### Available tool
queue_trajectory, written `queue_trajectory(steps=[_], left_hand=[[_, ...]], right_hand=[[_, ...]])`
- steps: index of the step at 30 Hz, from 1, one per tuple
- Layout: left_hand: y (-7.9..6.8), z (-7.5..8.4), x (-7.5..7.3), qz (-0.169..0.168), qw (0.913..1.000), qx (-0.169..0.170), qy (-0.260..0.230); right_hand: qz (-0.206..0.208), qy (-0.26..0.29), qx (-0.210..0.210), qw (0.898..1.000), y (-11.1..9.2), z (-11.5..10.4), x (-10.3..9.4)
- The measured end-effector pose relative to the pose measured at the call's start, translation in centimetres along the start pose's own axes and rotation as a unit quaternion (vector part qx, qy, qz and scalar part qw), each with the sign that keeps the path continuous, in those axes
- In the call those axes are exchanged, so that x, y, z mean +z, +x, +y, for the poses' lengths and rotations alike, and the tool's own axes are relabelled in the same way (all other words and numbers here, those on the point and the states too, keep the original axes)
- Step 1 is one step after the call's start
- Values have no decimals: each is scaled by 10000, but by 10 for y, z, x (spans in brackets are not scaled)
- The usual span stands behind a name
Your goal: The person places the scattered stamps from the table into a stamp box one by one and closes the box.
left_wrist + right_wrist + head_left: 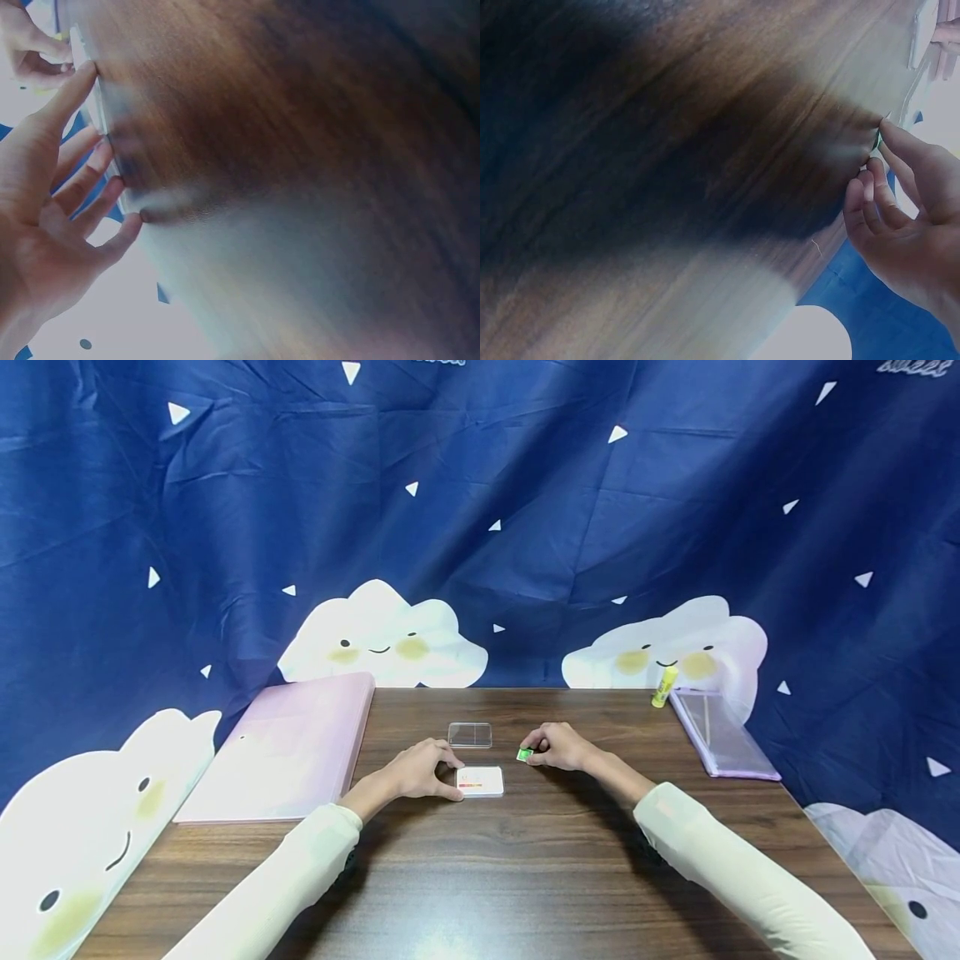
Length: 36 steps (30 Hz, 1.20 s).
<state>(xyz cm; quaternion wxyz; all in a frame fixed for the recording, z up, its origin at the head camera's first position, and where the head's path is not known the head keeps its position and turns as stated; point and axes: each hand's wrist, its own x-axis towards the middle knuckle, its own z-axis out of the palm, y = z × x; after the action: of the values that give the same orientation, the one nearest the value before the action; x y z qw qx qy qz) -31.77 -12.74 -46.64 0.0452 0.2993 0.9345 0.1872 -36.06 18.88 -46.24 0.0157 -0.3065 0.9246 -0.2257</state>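
A small flat white case (pixel 482 782) with red and orange print lies on the table. My left hand (pixel 423 770) holds its left end, thumb at the near corner and index finger at the far one. In the left wrist view the other fingers of that hand (pixel 64 180) are spread past the case. To the right, my right hand (pixel 561 747) pinches a small green piece with a pale edge (pixel 524 754) at the tabletop; in the right wrist view it is mostly hidden by the fingers (pixel 904 146). A clear, shallow rectangular lid (pixel 470 736) lies behind the case.
A large pale pink folder (pixel 281 752) lies at the left of the brown wooden table (pixel 480 885). Back right, a yellow glue stick (pixel 664 687) stands beside a purple-edged clear pouch (pixel 723 735). A blue curtain with clouds (pixel 465 510) hangs behind.
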Motion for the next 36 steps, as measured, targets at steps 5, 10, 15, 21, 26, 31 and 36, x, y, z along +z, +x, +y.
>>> queue_trajectory(steps=[5, 10, 15, 21, 26, 31, 36], left_hand=[[-1, 0, 0, -6, 10000, 2, 15], [-1, 0, 0, -7, 10000, 4, 34], [-1, 1, -1, -11, 10000, 12, -25], [0, 0, 1, -18, 10000, 9, 41], [0, 0, 1, 7, 10000, 35, 68], [0, 0, 0, 14, 10000, 37, 42], [0, 0, 0, 16, 10000, 44, 2]], right_hand=[[10, -34, -70, 10000, 0, 0, 0], [43, -50, -109, 9999, -2, -1, -1], [24, -27, -181, 9998, -1, -2, -1], [-8, -19, -159, 9999, 0, -2, -1], [-45, -13, -132, 9999, 0, -2, 0], [-87, 4, -100, 9999, 1, -1, 0], [-71, 32, -9, 10000, 1, -3, -1]])
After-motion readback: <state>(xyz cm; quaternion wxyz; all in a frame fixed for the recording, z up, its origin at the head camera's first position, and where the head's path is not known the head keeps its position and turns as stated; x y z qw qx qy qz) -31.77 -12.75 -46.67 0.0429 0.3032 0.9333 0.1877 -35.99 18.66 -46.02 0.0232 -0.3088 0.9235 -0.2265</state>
